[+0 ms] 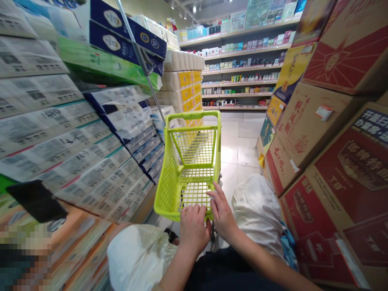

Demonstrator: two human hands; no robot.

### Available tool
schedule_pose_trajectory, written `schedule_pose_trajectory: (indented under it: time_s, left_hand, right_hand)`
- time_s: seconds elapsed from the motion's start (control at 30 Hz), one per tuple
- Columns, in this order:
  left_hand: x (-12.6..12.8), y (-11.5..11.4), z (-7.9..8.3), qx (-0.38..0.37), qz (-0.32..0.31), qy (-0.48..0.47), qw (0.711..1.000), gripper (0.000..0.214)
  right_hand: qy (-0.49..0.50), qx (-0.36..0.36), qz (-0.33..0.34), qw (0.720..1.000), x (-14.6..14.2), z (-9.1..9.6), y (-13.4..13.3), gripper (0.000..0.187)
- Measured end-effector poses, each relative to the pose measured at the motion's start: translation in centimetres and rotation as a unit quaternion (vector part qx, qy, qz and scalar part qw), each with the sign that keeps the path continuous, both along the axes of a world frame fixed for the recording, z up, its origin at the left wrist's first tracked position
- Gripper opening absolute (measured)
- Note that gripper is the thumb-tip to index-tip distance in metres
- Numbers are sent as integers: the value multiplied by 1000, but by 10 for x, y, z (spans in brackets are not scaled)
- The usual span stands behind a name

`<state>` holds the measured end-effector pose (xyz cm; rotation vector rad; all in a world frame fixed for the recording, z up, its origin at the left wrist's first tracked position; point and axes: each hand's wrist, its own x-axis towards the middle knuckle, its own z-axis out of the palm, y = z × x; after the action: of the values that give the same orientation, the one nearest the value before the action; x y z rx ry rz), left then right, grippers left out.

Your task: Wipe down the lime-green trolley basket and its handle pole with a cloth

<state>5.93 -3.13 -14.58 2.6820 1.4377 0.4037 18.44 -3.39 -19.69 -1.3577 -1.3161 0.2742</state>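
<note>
Right in front of me stands a lime-green plastic shopping basket with grid walls, and nothing shows inside it. The fingers of my left hand curl over the middle of its near rim. At the near right corner is my right hand, its fingers stretched out and apart over the rim. Part of its palm side is hidden, and I see nothing held in it. My knees in pale shorts flank the basket's near end.
Stacked paper packs line the left side, with a metal pole before them. Printed cartons are piled on the right. Ahead, a tiled aisle floor leads to shelves of small goods. A dark phone-like slab is at lower left.
</note>
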Motion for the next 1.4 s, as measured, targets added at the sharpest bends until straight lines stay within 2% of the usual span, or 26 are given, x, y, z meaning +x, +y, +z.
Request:
schedule_pose_trajectory:
  time_s: [0.1, 0.23, 0.3, 0.37, 0.5, 0.57, 0.8, 0.87, 1.0, 1.07, 1.27, 1.33, 1.4]
  left_hand:
    - [-1, -1, -1, 10, -1, 1, 1000, 12]
    - [-2, 0, -3, 15, -4, -3, 1000, 15]
    - [-3, 0, -6, 17, -2, -11, 1000, 17]
    - [-4, 0, -8, 17, 0, -21, 1000, 16]
    - [-8, -1, -8, 10, -8, -37, 999, 13]
    - [-10, -1, -7, 12, -13, -40, 999, 10]
    - [-12, 0, -12, 36, -17, -63, 997, 14]
    - [-13, 0, -14, 36, -15, -67, 997, 14]
    - [-15, -1, -15, 28, -20, -78, 996, 6]
    - [-16, -2, -13, 26, -23, -78, 996, 5]
    - [-13, -1, -11, 39, -20, -55, 998, 11]
    - [-13, 0, -12, 40, -18, -56, 997, 13]
    - [-14, 0, -14, 36, -18, -62, 997, 11]
  right_hand:
    - [-15, 9, 10, 1000, 2, 0, 4, 29]
    - [-3, 1, -18, 1000, 16, 10, 38, 26]
    - [3, -9, -28, 1000, 18, 13, 44, 27]
    - [1, -10, -23, 1000, 14, 10, 36, 28]
    - [-18, 11, 15, 1000, -3, 1, -1, 30]
    - [-33, 27, 32, 999, -5, 0, -6, 31]
    - [-24, 16, 3, 1000, 11, 15, 39, 30]
    - [-20, 19, -1, 1000, 7, 13, 34, 30]
    - [-18, 24, 3, 1000, -11, 4, 3, 33]
    - [-26, 24, 15, 999, -15, 3, -3, 34]
    - [-44, 30, 6, 999, 2, 13, 30, 34]
    - [-62, 38, 11, 997, 6, 16, 30, 33]
    - [-91, 49, 38, 994, 6, 16, 19, 32]
